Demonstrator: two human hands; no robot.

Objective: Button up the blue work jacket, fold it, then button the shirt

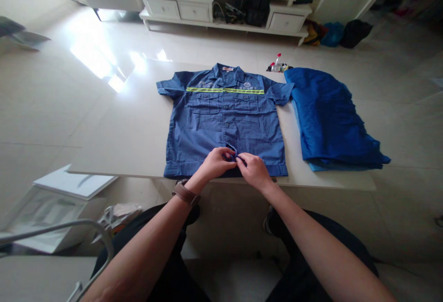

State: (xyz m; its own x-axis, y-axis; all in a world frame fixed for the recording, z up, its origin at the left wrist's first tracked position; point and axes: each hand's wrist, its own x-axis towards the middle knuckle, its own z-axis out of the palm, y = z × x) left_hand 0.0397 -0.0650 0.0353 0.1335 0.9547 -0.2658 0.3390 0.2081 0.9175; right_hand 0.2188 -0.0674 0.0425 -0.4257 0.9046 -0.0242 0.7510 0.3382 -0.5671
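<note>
A blue short-sleeved work shirt (pixel 221 117) with a yellow-green reflective chest band lies flat, front up, on a pale table (pixel 131 131), collar away from me. My left hand (pixel 215 163), with a brown watch on its wrist, pinches the shirt's front placket near the bottom hem. My right hand (pixel 254 169) meets it from the right, fingers closed on the same lower edge of the placket. The fingertips of both hands touch at the shirt's centre line. The lowest part of the placket gapes slightly above my fingers.
A stack of folded brighter blue garments (pixel 332 117) lies on the table to the right of the shirt. Small bottles (pixel 278 64) stand at the far edge. A white TV cabinet (pixel 221 7) lines the far wall. A white box (pixel 58 205) sits on the floor left.
</note>
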